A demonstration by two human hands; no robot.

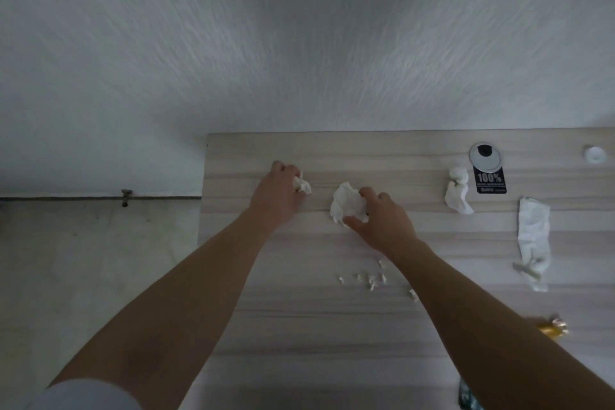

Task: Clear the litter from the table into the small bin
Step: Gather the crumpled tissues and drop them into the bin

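Note:
My left hand [278, 196] is closed around a small crumpled white tissue [302, 185] near the far left part of the wooden table [299, 326]. Just to its right, my right hand [382, 221] grips a larger crumpled white tissue [346, 201] that rests on the table. Further right lie a twisted white tissue [457, 191] and a long flattened white tissue [533, 240]. Several tiny white paper scraps [369, 278] are scattered under my right forearm. No bin is in view.
A grey cable grommet [485, 154] with a black label [491, 181] below it sits at the table's back right, beside a small white cap [594, 154]. A gold wrapper [554, 326] and a dark green object [466, 393] lie near my right arm. Floor lies left of the table.

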